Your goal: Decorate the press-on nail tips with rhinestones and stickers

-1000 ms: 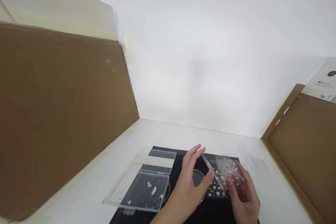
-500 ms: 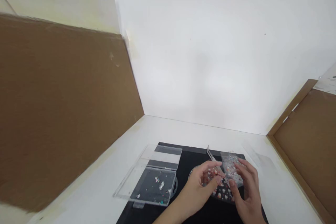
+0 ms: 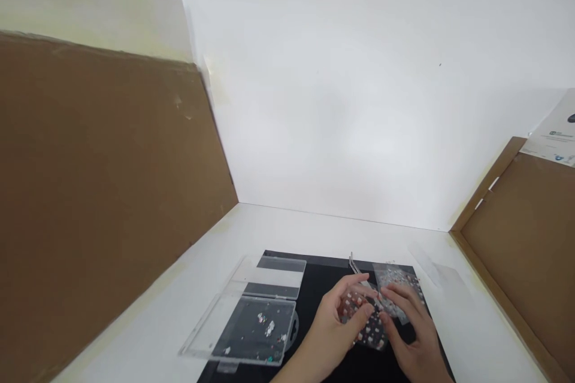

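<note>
My left hand (image 3: 335, 323) is closed around a clear packet (image 3: 371, 332) dotted with small white and reddish pieces. My right hand (image 3: 413, 326) is at the packet's right edge, thumb and forefinger drawn close together; what lies between them is too small to make out. Metal tweezers (image 3: 354, 264) slant down behind the left fingertips toward the right hand, their lower end partly hidden. Beyond the right fingers lies a second clear packet (image 3: 381, 275) of small shiny pieces, partly covered by that hand.
Left of my hands, an open clear plastic case (image 3: 254, 326) holds a few silvery bits and overlaps the black mat (image 3: 314, 287). Clear film (image 3: 451, 281) lies on the white table to the right. Brown boards (image 3: 112, 191) stand at both sides, with a white wall behind.
My right thumb and forefinger have come closer together and nearer the left hand. The dotted packet shows more of its lower edge. The whole view has shifted slightly.
</note>
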`<state>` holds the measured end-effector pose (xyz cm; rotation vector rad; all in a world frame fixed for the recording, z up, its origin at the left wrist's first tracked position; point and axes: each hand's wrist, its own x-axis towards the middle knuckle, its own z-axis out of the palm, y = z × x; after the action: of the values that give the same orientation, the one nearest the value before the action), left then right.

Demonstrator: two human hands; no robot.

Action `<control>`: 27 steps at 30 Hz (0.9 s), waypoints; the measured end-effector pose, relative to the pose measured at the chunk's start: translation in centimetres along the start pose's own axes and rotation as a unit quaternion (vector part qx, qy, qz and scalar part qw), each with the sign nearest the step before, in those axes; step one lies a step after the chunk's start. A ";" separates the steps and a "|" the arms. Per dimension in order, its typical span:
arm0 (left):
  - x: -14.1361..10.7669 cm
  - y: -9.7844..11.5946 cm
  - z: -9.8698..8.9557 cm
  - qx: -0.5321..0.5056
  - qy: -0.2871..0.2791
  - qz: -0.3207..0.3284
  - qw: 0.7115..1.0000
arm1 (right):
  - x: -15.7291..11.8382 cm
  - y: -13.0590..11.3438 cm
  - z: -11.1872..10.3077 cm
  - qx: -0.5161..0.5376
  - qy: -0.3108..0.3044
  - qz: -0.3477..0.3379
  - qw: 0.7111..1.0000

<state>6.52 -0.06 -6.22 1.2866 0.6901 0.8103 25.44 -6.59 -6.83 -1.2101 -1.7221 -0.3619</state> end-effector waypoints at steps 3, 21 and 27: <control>0.1 -0.3 0.1 0.015 0.018 0.009 1.000 | 0.3 0.0 -0.1 -0.009 -0.004 -0.003 1.000; 0.1 -0.3 0.4 -0.082 -0.038 -0.020 0.996 | 0.9 -0.2 -0.8 -0.017 -0.004 -0.047 0.999; 0.3 -1.7 -0.5 -0.091 -0.067 0.020 0.993 | 1.0 -0.1 -0.7 -0.012 0.002 -0.044 0.999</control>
<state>6.45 0.30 -7.96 1.1806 0.4749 0.7929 25.72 -6.61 -5.64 -1.1525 -1.7762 -0.4369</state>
